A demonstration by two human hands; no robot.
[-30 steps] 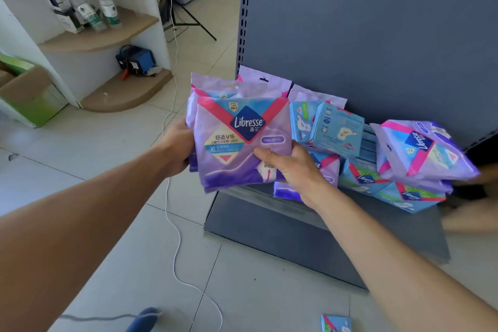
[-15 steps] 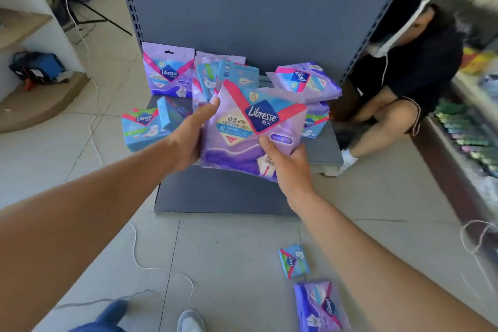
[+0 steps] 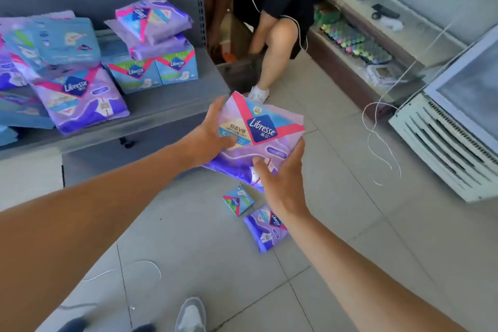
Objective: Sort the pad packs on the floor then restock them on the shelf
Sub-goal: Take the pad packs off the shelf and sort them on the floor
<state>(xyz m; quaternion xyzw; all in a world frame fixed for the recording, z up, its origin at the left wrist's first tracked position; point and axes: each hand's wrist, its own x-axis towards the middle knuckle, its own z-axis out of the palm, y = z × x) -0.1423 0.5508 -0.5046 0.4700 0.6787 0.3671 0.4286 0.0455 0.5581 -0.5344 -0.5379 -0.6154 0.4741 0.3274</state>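
We have swung right since a second ago: the purple pack (image 3: 260,140), gripped by left hand (image 3: 213,135) and right hand (image 3: 280,180), now hangs beyond the shelf (image 3: 172,102), above two floor packs (image 3: 265,226). Judgement: collecting those comes next.

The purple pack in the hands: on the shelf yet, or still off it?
Off it. Both hands, left hand and right hand, hold the purple pack above the floor, beside the shelf.

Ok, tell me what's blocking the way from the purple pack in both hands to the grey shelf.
Nothing visible stands between them. The purple pack, held by the left hand and right hand, hangs just right of the shelf, whose near right corner is bare; other packs fill the left.
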